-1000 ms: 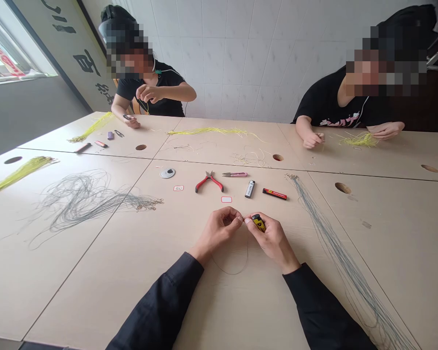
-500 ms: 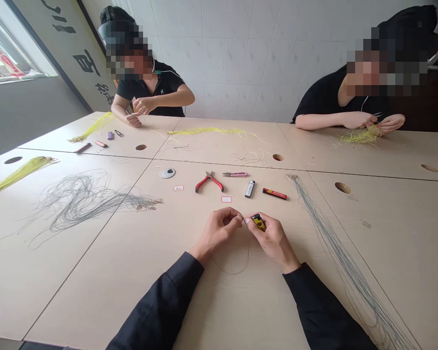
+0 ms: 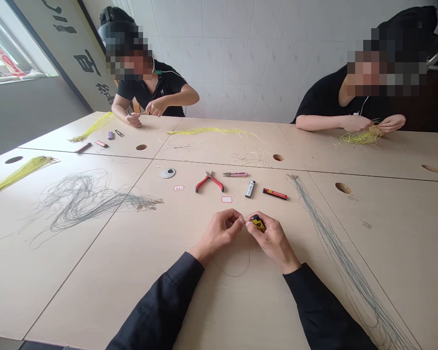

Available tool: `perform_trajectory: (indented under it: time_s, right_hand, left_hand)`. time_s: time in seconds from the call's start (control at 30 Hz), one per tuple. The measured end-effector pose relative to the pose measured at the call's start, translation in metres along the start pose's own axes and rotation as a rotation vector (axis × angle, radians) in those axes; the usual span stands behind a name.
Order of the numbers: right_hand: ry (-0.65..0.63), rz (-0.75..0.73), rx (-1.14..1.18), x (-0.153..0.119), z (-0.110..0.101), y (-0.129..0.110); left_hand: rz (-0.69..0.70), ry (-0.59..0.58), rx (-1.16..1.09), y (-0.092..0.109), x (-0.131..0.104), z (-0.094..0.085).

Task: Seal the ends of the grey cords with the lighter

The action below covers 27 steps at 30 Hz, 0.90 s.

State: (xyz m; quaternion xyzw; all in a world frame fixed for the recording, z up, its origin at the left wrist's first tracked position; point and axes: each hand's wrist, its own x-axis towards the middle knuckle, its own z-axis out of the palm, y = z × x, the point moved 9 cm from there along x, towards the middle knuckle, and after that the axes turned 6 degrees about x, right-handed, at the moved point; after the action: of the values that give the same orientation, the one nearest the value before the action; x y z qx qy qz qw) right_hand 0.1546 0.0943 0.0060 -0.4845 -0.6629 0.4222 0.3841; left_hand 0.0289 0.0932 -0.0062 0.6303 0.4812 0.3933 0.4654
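My left hand [image 3: 224, 229] is closed in a pinch on a thin grey cord [image 3: 232, 276], which hangs in a loop between my wrists. My right hand [image 3: 272, 238] is closed around a yellow and black lighter [image 3: 257, 223], its thumb and fingertip meeting the left fingertips at the cord. The cord's end between the fingertips is too small to make out. Beyond my hands lie red-handled pliers [image 3: 209, 183], pink thread snips [image 3: 235, 174], a white lighter [image 3: 250, 189] and a red and black lighter [image 3: 275, 194].
Bundles of grey cords lie at left [image 3: 91, 204] and right [image 3: 336, 243]. A round white disc [image 3: 167, 173] and small labels [image 3: 226, 199] are on the table [image 3: 211, 316]. Two people sit opposite, handling cords; yellow cords [image 3: 208, 131] lie before them. The tabletop has several holes [image 3: 343, 188].
My hands stay nearly in place; the fingertips shift very slightly. Across the table, the left person's raised hand has moved right, away from the other hand.
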Motion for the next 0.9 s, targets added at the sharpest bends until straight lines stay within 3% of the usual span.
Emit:
perform_trajectory:
  time_s: [0.5, 0.9]
  right_hand:
    - [0.019, 0.049, 0.045, 0.000, -0.001, 0.006]
    - [0.020, 0.076, 0.035, 0.001, 0.000, 0.009]
  left_hand:
    - [0.014, 0.046, 0.040, -0.002, 0.001, -0.003]
    - [-0.008, 0.049, -0.075, -0.004, 0.002, -0.003]
